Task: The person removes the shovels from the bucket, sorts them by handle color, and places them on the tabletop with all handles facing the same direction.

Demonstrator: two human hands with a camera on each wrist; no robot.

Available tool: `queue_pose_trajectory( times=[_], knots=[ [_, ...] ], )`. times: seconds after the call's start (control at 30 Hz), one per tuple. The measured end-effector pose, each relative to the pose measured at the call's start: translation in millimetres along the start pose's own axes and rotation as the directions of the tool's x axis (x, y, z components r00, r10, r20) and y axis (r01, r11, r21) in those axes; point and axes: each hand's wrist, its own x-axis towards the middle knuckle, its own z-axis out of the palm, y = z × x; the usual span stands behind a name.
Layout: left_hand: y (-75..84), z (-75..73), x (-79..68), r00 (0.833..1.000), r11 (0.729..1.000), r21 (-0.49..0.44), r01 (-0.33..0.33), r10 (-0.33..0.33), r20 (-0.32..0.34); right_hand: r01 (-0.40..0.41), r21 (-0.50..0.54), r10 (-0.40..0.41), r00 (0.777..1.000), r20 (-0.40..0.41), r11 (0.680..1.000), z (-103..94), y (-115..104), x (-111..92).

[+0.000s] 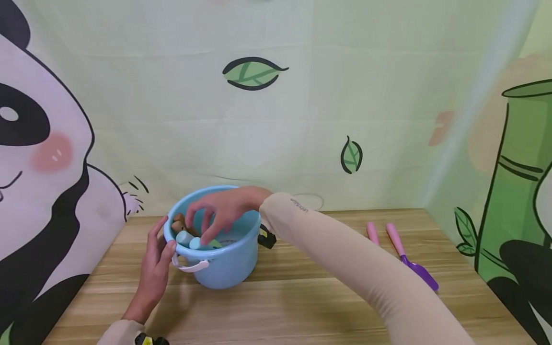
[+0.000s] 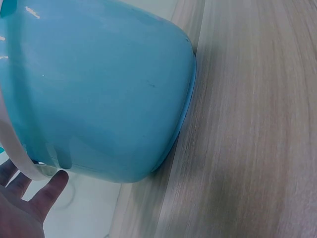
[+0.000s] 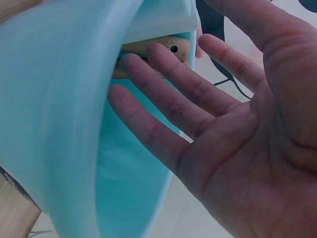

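A light blue bucket (image 1: 226, 268) stands on the table with its white handle (image 1: 189, 267) hanging down in front. My left hand (image 1: 156, 263) rests against the bucket's left side, fingertips and thumb at the rim. Over the mouth, my right hand (image 1: 224, 211) reaches in with fingers pointing down; the right wrist view shows those fingers spread and holding nothing. Near its thumb, light blue handle ends (image 1: 196, 243) stick up inside. Beside them are brown wooden handle ends (image 1: 178, 224), one with a hole (image 3: 174, 49). Their lower parts are hidden in the bucket.
Right of the bucket, a shovel (image 1: 420, 275) with a purple blade and pink handle lies on the wooden table (image 1: 297, 311). Another pink handle (image 1: 372, 233) lies next to it, partly hidden by my right sleeve. A printed cloth backdrop (image 1: 293, 143) rises behind the table.
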Motion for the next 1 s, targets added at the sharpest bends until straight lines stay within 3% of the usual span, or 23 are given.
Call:
queue_pose_trajectory(
  times=[0.5,1.0],
  knots=[
    [-1.2,-0.1,0.2,1.000,1.000,0.016,0.014,-0.014,0.009,-0.022,0.078,0.020,0.999,0.027,0.997,8.4,0.4,12.2],
    [-1.6,-0.9,-0.6,1.000,1.000,0.008,0.018,-0.018,0.013,0.006,-0.021,-0.005,1.000,0.017,1.000,13.4,-2.3,18.4]
  ],
)
